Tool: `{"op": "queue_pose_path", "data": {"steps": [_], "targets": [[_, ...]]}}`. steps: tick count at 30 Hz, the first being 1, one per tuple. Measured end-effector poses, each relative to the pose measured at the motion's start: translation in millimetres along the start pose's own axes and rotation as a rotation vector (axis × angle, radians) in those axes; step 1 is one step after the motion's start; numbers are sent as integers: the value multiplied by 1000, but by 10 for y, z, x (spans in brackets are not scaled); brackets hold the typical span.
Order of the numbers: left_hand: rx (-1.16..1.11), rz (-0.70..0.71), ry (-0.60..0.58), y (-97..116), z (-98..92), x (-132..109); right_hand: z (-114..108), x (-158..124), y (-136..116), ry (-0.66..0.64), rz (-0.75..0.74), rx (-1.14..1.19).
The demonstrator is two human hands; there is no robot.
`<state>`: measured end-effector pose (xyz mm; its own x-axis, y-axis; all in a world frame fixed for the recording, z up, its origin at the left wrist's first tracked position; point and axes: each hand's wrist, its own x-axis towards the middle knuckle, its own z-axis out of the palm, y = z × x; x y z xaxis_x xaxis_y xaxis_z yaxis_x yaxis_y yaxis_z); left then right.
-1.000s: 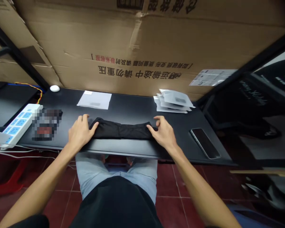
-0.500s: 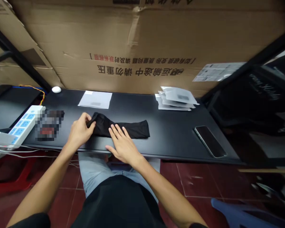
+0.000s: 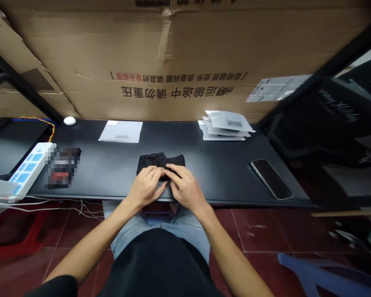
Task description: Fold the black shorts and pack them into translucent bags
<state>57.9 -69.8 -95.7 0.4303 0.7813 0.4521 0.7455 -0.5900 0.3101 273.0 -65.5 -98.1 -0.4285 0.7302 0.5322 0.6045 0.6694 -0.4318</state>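
Observation:
A piece of soft black cloth (image 3: 151, 160), folded into a short, rumpled bundle, lies near the front edge of the dark table in front of me. My left hand (image 3: 146, 185) is curled over its near left side, fingers close together and thumb towards the middle. From the right, my right hand (image 3: 187, 186) bends its fingers onto the cloth's near side. The fingertips of both hands meet at the cloth's middle, and they hide much of its near part.
Behind the cloth lie a flat white packet (image 3: 121, 132) and a stack of several frosted packets (image 3: 227, 126). A phone (image 3: 272, 179) is on the right. At left are a power strip (image 3: 26, 169), a blurred-out item (image 3: 63, 167) and a white rounded object (image 3: 69, 121). Cardboard (image 3: 173, 49) stands along the back.
The cloth was stretched out long and is now gathered into a shorter bundle. My left hand moved right with its end; my right hand, flat before, now curls at the cloth's near side.

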Motion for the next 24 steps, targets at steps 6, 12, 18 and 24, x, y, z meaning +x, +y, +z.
{"op": "queue_pose_path", "data": {"steps": [6,12,18,24], "targets": [[130,-527,83,-255,-249,-88,111,-41,108,-91,3,-81],[-103,-634,-24,-346,-225,46,218,25,82,-65,48,-53],[-58,-361,185,-76,-48,354,146,34,25,1,-53,271],[11,-47,-53,106,191,368,-195,-42,212,270,130,136]]}}
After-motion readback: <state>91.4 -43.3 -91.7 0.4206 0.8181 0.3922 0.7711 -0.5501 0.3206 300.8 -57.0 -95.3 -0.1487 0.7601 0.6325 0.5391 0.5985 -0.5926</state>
